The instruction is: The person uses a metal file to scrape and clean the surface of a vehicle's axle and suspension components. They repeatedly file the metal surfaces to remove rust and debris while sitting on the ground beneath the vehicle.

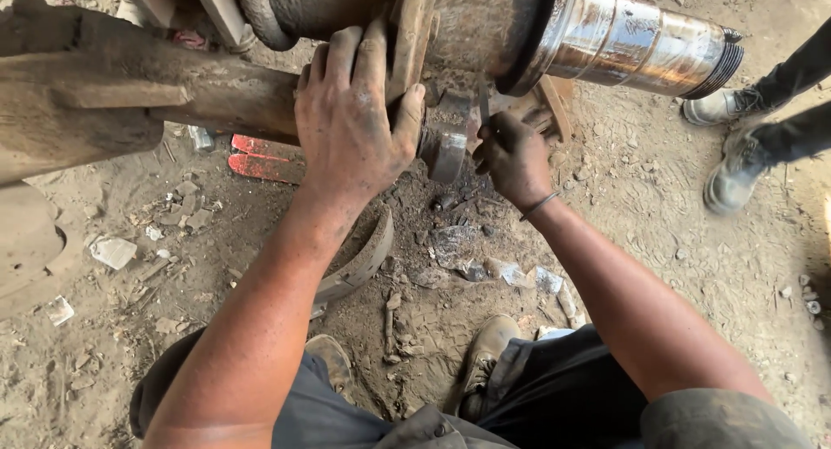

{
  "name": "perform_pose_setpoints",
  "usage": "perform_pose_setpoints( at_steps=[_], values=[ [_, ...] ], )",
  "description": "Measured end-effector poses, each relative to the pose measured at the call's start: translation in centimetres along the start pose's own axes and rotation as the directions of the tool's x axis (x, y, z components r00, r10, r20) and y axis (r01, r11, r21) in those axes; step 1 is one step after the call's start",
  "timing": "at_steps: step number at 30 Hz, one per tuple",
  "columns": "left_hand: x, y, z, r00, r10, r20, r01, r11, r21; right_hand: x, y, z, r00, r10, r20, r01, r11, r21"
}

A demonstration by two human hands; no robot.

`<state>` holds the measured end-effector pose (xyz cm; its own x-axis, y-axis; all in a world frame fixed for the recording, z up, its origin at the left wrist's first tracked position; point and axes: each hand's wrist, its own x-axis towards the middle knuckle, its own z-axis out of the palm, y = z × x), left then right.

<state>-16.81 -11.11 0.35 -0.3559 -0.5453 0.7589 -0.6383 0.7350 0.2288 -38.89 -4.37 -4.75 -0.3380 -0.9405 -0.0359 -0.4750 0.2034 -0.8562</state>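
Dusty boots [489,345] and dark trousers sit lowest in view, on dirt ground [692,267] littered with scraps, a curved brake shoe [359,267] and a red tool [264,159]. Another person's shoes [736,168] stand at right. Left hand [351,120] grips the grimy axle plate [411,42], fingers wrapped over its edge; right hand [512,155] pinches a thin metal tool [483,99] against the roller [446,137] below the shiny spindle [640,38]

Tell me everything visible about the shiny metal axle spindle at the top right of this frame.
The shiny cylindrical steel axle spindle juts out level toward the right, above the dirt ground and touching nothing there. Its surface is polished and reflective with stepped bands, and fine threads ring its narrower far end. At its inner end it meets a wider, dull, grimy flange. Neither the left hand nor the right hand touches it; both work just below-left.
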Motion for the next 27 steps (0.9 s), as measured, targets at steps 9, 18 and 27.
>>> perform_pose_setpoints(
  at_steps=[9,18,27],
  values=[
    [0.3,0.1,-0.1,1.0,-0.001,-0.006,0.001,1.0,-0.012,-0.3,0.6,0.5,0.998,0.027,-0.05,-0.028,0.999,-0.022],
    [0.1,0.0,-0.1,1.0,0.02,-0.023,-0.019,0.999,0.038,0.8,3.5,0.4,0.827,-0.534,-0.176,0.396,0.775,-0.493],
    [0.1,0.0,-0.1,1.0,-0.009,0.011,0.009,0.999,0.034,1.0,4.1,0.6,0.814,-0.564,-0.14,0.398,0.716,-0.573]
  ],
)
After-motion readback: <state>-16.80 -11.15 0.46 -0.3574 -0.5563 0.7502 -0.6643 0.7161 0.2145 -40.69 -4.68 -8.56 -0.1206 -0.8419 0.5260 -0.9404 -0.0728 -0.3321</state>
